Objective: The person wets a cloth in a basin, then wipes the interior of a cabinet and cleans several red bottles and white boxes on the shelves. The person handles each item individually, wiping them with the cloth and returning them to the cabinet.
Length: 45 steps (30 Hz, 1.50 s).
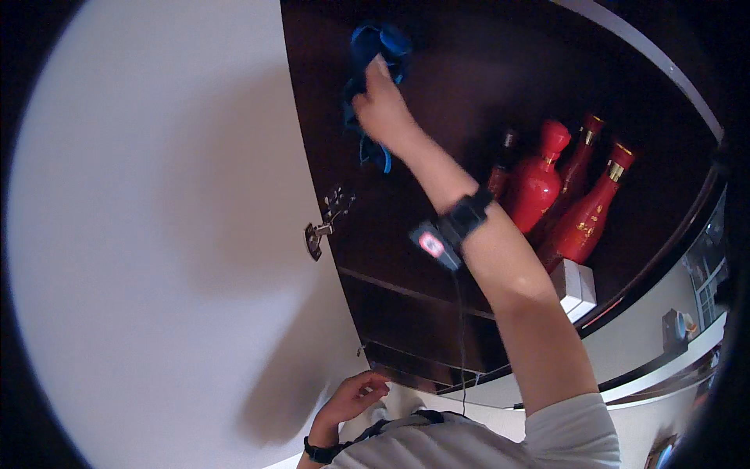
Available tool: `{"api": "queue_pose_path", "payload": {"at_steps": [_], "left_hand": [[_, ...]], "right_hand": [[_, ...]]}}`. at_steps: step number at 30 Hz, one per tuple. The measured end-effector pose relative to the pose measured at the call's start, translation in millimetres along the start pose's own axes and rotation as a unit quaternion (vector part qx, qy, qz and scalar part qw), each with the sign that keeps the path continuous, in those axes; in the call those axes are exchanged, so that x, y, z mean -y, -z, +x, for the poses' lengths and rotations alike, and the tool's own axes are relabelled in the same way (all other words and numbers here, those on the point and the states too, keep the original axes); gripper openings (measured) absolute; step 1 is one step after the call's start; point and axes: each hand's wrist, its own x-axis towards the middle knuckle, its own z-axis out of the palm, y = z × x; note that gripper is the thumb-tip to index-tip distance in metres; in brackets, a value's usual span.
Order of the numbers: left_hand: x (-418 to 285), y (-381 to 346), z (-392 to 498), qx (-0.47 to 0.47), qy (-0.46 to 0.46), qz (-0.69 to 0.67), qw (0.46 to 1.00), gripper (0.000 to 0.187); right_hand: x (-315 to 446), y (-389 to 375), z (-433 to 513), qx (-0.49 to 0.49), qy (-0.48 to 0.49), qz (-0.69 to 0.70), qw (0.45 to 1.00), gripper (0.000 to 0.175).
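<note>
My right hand point(384, 108) reaches far into a dark wood cabinet point(433, 146) and grips a blue cloth point(395, 47). Part of the cloth hangs out below the fingers, against the dark surface. A black strap with a small device point(433, 241) sits on the right wrist, and a thin cable runs down from it. Low in the picture, my left hand point(354, 398) is near my body, fingers loosely bent and apart, with nothing seen in it. It wears a black wristband.
Several red bottles point(536, 187) with gold trim stand right of my right forearm, with small white boxes point(576, 287) below them. A metal hinge point(319, 234) juts out at the edge beside the large pale panel point(146, 234) on the left. The curved cabinet edge point(650, 264) bounds the right side.
</note>
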Motion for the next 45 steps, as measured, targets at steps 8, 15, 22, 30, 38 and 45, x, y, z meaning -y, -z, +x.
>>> {"api": "queue_pose_path", "payload": {"at_steps": [8, 15, 22, 30, 38, 45], "left_hand": [[7, -1, -4, -0.016, -0.002, -0.048, 0.999, 0.026], [8, 11, 3, -0.036, -0.036, -0.023, 0.998, 0.024], [4, 11, 9, -0.038, -0.024, -0.025, 0.999, 0.025], [-10, 7, 24, 0.015, -0.063, 0.025, 0.998, 0.022], [-8, 1, 21, 0.05, -0.058, -0.004, 0.997, 0.025], [6, -7, 11, 0.041, -0.065, -0.037, 0.996, 0.026]], "right_hand": [[-38, 10, -1, 0.256, -0.313, -0.059, 0.913, 0.047], [-55, 21, 90, -0.034, -0.017, -0.096, 0.995, 0.048], [-118, -23, 58, 0.06, -0.038, -0.203, 0.977, 0.062], [-22, -25, -79, 0.517, -0.184, -0.288, 0.785, 0.041], [-22, -22, -142, 0.392, -0.004, -0.224, 0.892, 0.054], [5, -26, -155, 0.536, -0.034, -0.211, 0.817, 0.042]]}}
